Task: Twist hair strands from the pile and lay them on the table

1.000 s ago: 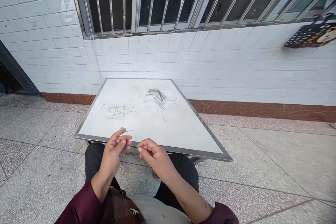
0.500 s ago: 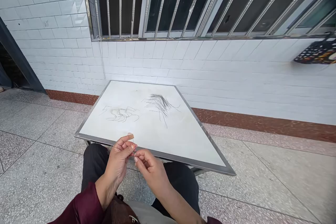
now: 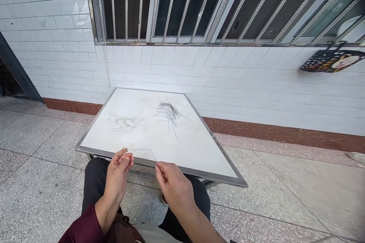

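A thin dark wire [image 3: 142,149] runs between my hands, level for a stretch and then bent down toward the right. My right hand [image 3: 175,184] is closed, pinching its lower end between thumb and forefinger. The other end reaches the fingertips of my left hand [image 3: 116,172], whose thumb and fingers are pressed together; the exact contact is too fine to see. A tan strip wraps one left fingertip. On the white table [image 3: 196,152] beyond lie a loose group of bent wires [image 3: 128,124] and, to its right, a denser bundle of straighter wires [image 3: 169,112].
The table has a grey metal rim [image 3: 216,146] and stands near a white tiled wall [image 3: 159,60]. Above is a barred window [image 3: 185,5]. A patterned bag [image 3: 330,60] hangs at right. My knees are at the table's front edge.
My hands have moved apart, left hand leftward and right hand slightly right. The bent wire now shows between them. The view has shifted a little to the right.
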